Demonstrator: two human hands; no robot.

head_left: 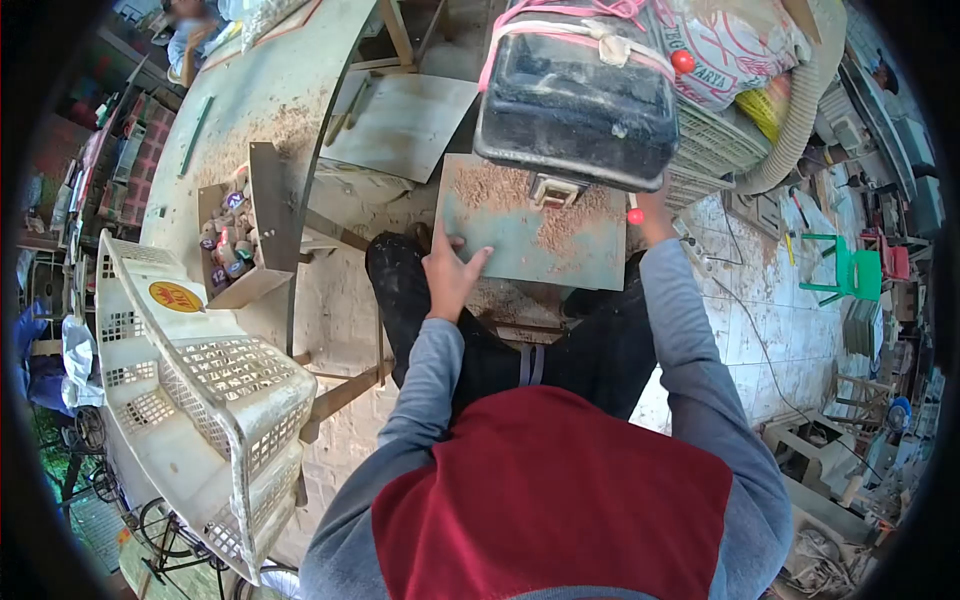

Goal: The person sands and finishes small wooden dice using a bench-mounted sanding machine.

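At 8 o'clock we have a cream plastic crate [160, 458]; at 10, a wooden box [272, 208] of numbered pieces [232, 240]. Near the centre, our left hand [451, 272] spreads thumb from index finger against the sawdust-strewn board [510, 245] at 1; we cannot tell whether it grips. The black-housed machine [578, 105] overhangs the board. Our right hand's [656, 214] fingers, at 2, are hidden.

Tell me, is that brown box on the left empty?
Not empty: small marked pieces lie inside the brown box. Whether it's full, I cannot tell.
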